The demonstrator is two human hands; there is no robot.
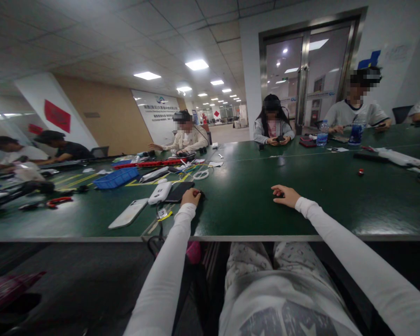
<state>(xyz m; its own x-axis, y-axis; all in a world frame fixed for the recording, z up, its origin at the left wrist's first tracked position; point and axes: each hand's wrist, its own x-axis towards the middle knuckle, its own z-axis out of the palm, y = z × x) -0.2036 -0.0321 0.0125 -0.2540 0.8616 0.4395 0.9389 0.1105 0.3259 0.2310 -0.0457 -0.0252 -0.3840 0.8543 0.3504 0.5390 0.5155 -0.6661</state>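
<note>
My left hand [191,196] rests low over the green table [243,205], its fingers curled around a small black object [202,196] that is mostly hidden. Just left of that hand lie a black flat device [179,192], a white rounded case [160,192] and a white smartphone [129,213]. My right hand [286,196] hovers at or just above the tabletop, fingers stretched out to the left and slightly apart, with nothing seen in them. Both forearms wear white sleeves.
A blue tray [116,178], cables [200,174] and red-handled pliers [59,201] lie on the left. Several people sit around the table. Water bottles [322,133] stand at the far right, and a small red item [360,172] lies nearer. The table's front edge [252,238] runs before my lap.
</note>
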